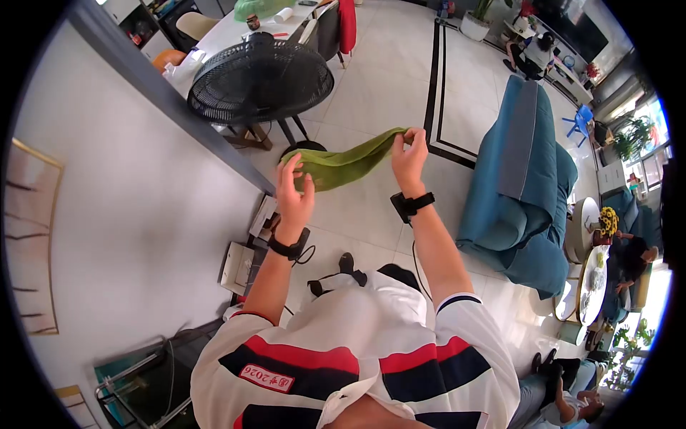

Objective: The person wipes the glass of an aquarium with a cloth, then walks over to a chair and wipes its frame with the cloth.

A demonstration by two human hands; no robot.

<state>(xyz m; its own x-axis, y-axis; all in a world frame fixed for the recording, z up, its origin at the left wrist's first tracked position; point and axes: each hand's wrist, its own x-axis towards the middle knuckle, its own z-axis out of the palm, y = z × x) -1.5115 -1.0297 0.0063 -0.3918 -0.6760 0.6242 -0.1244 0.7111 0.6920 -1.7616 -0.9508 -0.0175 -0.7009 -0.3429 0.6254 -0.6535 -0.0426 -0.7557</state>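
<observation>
A green cloth [339, 169] hangs stretched between my two hands, in front of me and above the tiled floor. My left hand [294, 191] grips its left end, with the fingers bent over the fabric. The cloth's other end is pinched between the thumb and fingers of my right hand [409, 159], which is held slightly higher. Between the hands the cloth sags a little and shows a long fold. Each wrist wears a black strap with a small device.
A black standing fan [261, 80] is just beyond my left hand, near a white table [221, 36]. A blue sofa [511, 186] stands to the right. Boxes [237, 268] sit by the wall at left. Other people are seated farther off at right.
</observation>
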